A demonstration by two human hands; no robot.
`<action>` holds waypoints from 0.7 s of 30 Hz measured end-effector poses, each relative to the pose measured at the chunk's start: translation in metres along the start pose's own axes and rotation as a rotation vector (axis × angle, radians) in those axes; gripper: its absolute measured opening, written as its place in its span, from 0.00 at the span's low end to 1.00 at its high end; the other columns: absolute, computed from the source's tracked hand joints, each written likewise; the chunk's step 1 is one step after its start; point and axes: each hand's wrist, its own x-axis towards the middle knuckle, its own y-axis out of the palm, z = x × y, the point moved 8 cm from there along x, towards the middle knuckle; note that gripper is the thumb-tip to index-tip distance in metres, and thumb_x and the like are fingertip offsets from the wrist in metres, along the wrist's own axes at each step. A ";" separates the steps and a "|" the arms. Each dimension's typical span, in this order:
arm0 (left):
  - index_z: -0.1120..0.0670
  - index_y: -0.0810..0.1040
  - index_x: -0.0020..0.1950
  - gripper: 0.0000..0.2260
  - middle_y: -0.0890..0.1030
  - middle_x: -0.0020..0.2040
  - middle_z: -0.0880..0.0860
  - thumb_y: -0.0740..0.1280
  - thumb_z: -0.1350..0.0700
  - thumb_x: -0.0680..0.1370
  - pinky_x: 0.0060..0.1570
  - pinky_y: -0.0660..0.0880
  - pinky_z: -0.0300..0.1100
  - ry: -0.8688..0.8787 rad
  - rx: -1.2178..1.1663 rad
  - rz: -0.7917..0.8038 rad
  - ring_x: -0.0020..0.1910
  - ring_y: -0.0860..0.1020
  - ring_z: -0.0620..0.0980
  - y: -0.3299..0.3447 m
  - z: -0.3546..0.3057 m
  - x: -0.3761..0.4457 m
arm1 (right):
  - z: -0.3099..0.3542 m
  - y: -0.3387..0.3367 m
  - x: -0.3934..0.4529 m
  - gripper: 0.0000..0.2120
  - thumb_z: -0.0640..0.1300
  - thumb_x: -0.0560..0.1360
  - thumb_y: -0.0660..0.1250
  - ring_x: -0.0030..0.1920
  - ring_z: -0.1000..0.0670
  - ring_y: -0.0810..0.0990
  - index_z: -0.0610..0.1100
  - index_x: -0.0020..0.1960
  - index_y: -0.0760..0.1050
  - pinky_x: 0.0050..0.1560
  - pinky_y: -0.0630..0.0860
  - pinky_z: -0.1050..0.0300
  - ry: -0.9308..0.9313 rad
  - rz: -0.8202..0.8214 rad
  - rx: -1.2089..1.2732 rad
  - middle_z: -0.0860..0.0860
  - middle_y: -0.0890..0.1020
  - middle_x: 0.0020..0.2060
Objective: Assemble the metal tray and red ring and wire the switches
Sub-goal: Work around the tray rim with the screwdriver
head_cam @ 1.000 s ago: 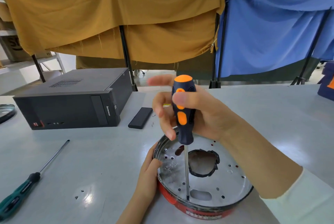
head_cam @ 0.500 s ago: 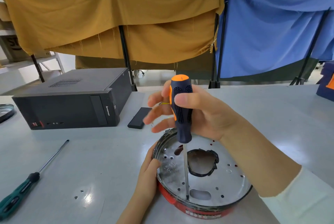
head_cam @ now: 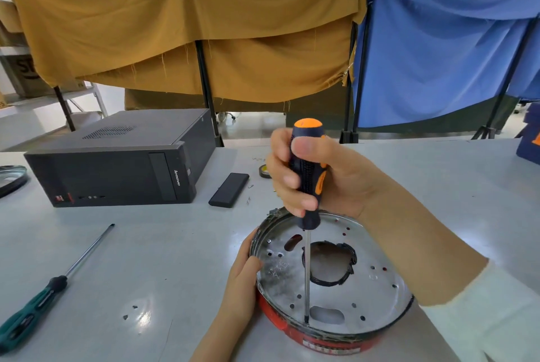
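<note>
Upright, screwdriver (head_cam: 306, 174) points down into metal tray (head_cam: 377, 294).

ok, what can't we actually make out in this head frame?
- Screw under the screwdriver tip at the metal tray near rim: too small to confirm.
- Left hand fingers: hidden behind the tray rim and red ring.
- Label on the ring front: blurred, unreadable.
- Tape roll: mostly hidden behind the right hand.
- Green screwdriver handle end: cut off by the left edge.
</note>
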 end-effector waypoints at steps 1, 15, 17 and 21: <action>0.53 0.75 0.66 0.25 0.82 0.59 0.50 0.61 0.59 0.69 0.48 0.77 0.33 0.002 0.005 -0.006 0.59 0.80 0.46 0.000 0.000 0.000 | 0.000 0.002 0.001 0.13 0.44 0.70 0.70 0.21 0.55 0.70 0.42 0.39 0.66 0.27 0.72 0.62 0.007 0.030 0.034 0.51 0.74 0.27; 0.51 0.75 0.66 0.25 0.82 0.60 0.49 0.59 0.58 0.69 0.49 0.77 0.34 -0.007 0.027 -0.028 0.60 0.79 0.46 -0.004 0.007 0.004 | -0.001 0.004 -0.002 0.10 0.47 0.70 0.71 0.25 0.53 0.76 0.44 0.43 0.72 0.31 0.74 0.59 0.007 0.099 0.113 0.51 0.76 0.31; 0.51 0.75 0.66 0.25 0.82 0.60 0.50 0.59 0.58 0.69 0.50 0.77 0.35 -0.009 0.023 -0.025 0.60 0.79 0.47 -0.004 0.007 0.003 | -0.003 0.008 0.000 0.11 0.44 0.71 0.69 0.21 0.56 0.70 0.44 0.40 0.67 0.26 0.69 0.63 0.036 0.119 0.143 0.53 0.74 0.27; 0.53 0.74 0.67 0.25 0.82 0.59 0.50 0.59 0.58 0.70 0.47 0.77 0.33 0.004 0.032 -0.022 0.58 0.80 0.45 -0.003 0.005 0.003 | -0.002 -0.010 -0.001 0.10 0.42 0.75 0.62 0.19 0.55 0.62 0.48 0.35 0.68 0.23 0.64 0.63 -0.129 -0.344 -0.154 0.51 0.69 0.25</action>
